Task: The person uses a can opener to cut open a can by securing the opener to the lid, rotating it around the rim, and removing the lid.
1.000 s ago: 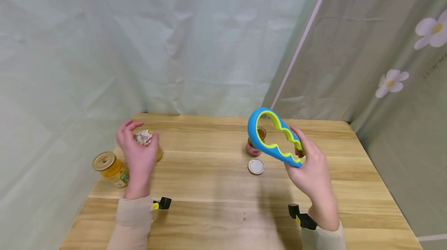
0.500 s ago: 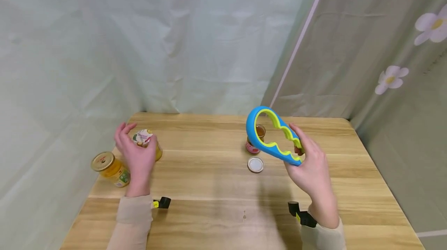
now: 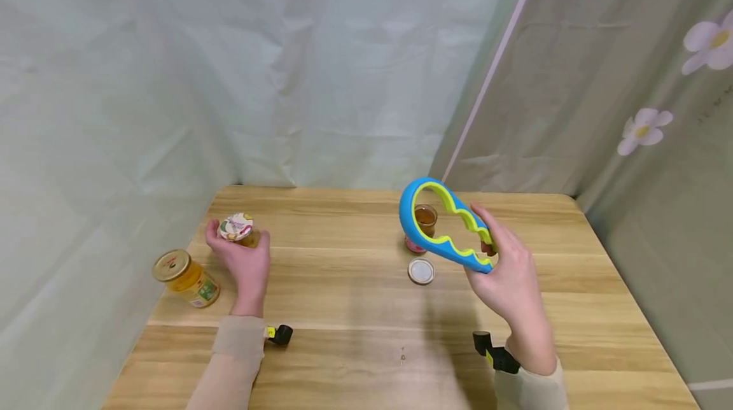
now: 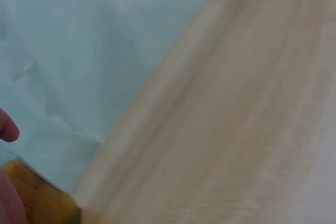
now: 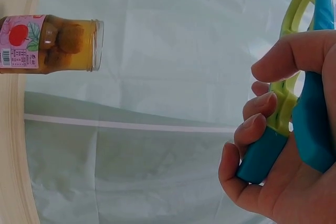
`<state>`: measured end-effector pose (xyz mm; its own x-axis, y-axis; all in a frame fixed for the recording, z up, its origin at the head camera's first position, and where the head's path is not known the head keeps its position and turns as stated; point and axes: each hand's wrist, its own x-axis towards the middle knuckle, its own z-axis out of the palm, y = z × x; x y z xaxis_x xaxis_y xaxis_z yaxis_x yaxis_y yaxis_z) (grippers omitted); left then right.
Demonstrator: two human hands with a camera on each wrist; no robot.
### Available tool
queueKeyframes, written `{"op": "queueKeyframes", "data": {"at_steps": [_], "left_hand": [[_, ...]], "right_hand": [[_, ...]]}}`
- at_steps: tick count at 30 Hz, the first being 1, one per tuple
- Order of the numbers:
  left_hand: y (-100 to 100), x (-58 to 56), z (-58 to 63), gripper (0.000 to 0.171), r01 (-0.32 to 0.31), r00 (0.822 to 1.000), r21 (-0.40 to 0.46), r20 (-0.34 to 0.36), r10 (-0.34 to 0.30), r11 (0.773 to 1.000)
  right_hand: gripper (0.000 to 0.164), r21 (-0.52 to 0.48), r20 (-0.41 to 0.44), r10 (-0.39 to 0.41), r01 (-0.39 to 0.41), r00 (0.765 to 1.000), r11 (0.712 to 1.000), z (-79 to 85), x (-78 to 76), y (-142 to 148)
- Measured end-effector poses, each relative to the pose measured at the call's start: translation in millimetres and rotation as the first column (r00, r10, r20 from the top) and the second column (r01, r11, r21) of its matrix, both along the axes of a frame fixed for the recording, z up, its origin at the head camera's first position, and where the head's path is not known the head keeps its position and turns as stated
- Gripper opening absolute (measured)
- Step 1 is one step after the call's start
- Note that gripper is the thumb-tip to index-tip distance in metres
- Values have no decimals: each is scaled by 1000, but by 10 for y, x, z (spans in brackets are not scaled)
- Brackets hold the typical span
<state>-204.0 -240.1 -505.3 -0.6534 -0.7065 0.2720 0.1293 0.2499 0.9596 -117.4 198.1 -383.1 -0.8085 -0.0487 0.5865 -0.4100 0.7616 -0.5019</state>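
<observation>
In the head view my left hand (image 3: pixel 246 263) is at a glass jar (image 3: pixel 250 239) with a patterned white lid (image 3: pixel 236 226), fingers left of it and thumb on its right. The blurred left wrist view shows a fingertip (image 4: pixel 7 127) apart from the yellow-orange jar contents (image 4: pixel 39 195). My right hand (image 3: pixel 512 279) grips a blue and lime-green jar opener (image 3: pixel 409 212) by its handle ends, raised above the table. Behind its loop stands a lidless jar (image 5: pixel 63 45) of fruit in amber liquid, with a pink label. A loose lid (image 3: pixel 421 271) lies in front of that jar.
Left of my left hand, a second yellow jar (image 3: pixel 189 279) with a gold lid stands near the table's left edge. The wooden table (image 3: pixel 343 308) backs onto a pale curtain (image 3: pixel 355 79). Small marks (image 3: pixel 403 356) show near the front middle.
My left hand has lowered and moved right, from over the patterned-lid jar to around its side. My right hand, with the jar opener, has barely moved.
</observation>
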Motion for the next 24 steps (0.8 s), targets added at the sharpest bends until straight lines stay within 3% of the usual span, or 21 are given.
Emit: {"op": "queueKeyframes", "data": {"at_steps": [8, 15, 24], "left_hand": [[-73, 26, -91, 109, -17, 999, 60, 51, 14, 998], [-86, 53, -103, 99, -51, 993, 81, 115, 42, 995], [-68, 91, -134, 98, -59, 982, 146, 186, 31, 988]], "right_hand": [[85, 2, -7, 7, -7, 1000, 1000, 16, -1, -34], [87, 3, 1, 4, -4, 1000, 1000, 26, 1, -47], [88, 6, 14, 4, -4, 1000, 1000, 26, 35, -28]]}}
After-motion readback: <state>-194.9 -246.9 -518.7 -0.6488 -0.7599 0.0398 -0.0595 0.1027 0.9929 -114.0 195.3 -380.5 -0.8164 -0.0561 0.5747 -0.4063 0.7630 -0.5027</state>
